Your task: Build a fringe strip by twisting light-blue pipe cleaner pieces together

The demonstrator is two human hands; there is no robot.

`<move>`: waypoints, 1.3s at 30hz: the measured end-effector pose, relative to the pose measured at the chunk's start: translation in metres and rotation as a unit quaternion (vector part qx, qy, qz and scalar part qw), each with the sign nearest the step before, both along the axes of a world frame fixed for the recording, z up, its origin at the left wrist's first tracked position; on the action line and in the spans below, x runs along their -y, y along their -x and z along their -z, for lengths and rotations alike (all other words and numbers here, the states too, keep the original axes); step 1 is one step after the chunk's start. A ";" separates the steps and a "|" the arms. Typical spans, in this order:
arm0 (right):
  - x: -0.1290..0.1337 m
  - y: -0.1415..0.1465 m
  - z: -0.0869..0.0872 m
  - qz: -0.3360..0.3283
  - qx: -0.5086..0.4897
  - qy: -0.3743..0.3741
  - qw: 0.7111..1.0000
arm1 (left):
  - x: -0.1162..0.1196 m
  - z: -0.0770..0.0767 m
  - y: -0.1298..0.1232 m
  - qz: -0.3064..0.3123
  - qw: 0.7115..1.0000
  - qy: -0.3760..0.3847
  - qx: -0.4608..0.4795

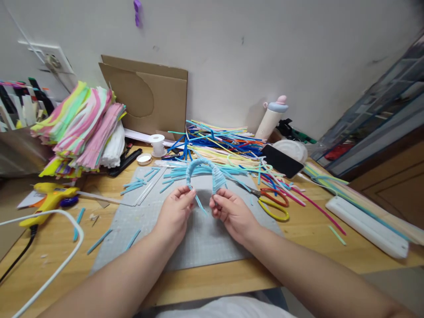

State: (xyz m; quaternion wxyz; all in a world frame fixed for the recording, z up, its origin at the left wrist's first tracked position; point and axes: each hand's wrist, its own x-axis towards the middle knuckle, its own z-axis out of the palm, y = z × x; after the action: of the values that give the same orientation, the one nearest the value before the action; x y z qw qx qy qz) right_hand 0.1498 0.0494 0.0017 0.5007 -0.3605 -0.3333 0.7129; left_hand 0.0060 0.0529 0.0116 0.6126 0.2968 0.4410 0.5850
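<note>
A light-blue arch wrapped in pipe cleaner (201,162) is held upright above the grey mat (198,254), its right side wider than its left. My left hand (177,211) pinches the arch's left end, and a loose blue pipe-cleaner tail hangs down beside those fingertips. At the wider right end, the fingers of my right hand (232,212) are closed on the arch. Behind it lies a bunch of light-blue pipe cleaners (179,172). Scissors with red and yellow handles (273,207) rest right of my right hand.
A yellow glue gun (51,198) and white cable are at the left. Bundled pastel strips (82,128) stand behind them. Many coloured pipe cleaners (225,141), a bottle (270,119) and a black card (281,161) are at the back. A white power strip (367,225) lies right.
</note>
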 end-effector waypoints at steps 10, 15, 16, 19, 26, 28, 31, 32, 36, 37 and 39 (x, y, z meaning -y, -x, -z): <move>0.001 0.006 0.011 0.043 -0.011 0.029 0.999 | 0.011 0.005 -0.019 0.009 0.990 -0.041 -0.134; 0.000 0.007 0.013 0.060 0.030 0.003 0.998 | 0.009 0.009 -0.019 0.002 0.992 -0.026 -0.121; 0.000 0.007 0.014 0.067 0.056 -0.013 0.996 | 0.009 0.009 -0.019 0.002 0.993 -0.022 -0.119; -0.001 0.007 0.015 0.083 0.136 -0.067 0.985 | 0.009 0.012 -0.019 0.006 0.993 -0.013 -0.114; -0.001 0.006 0.015 0.118 0.256 -0.202 0.938 | 0.010 0.012 -0.019 0.018 0.993 -0.003 -0.116; -0.002 0.005 0.014 0.121 0.286 -0.241 0.920 | 0.010 0.012 -0.018 0.026 0.993 -0.002 -0.116; -0.002 0.003 0.014 0.106 0.315 -0.281 0.900 | 0.009 0.014 -0.018 0.029 0.993 0.000 -0.110; -0.002 0.003 0.014 0.100 0.322 -0.292 0.895 | 0.009 0.015 -0.017 0.029 0.994 0.000 -0.108; 0.000 0.001 0.014 0.092 0.348 -0.335 0.871 | 0.007 0.017 -0.016 0.037 0.995 0.000 -0.090; 0.001 0.001 0.013 0.091 0.357 -0.348 0.862 | 0.007 0.018 -0.015 0.042 0.996 0.001 -0.081; 0.002 -0.001 0.011 0.088 0.383 -0.372 0.841 | 0.007 0.019 -0.015 0.053 0.997 0.005 -0.060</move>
State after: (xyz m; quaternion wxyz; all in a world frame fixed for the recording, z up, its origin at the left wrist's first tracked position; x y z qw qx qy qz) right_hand 0.1507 0.0470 -0.0098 0.4897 -0.4196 -0.7056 0.2936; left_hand 0.0206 0.0463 -0.0071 0.6167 0.3513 0.4634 0.5307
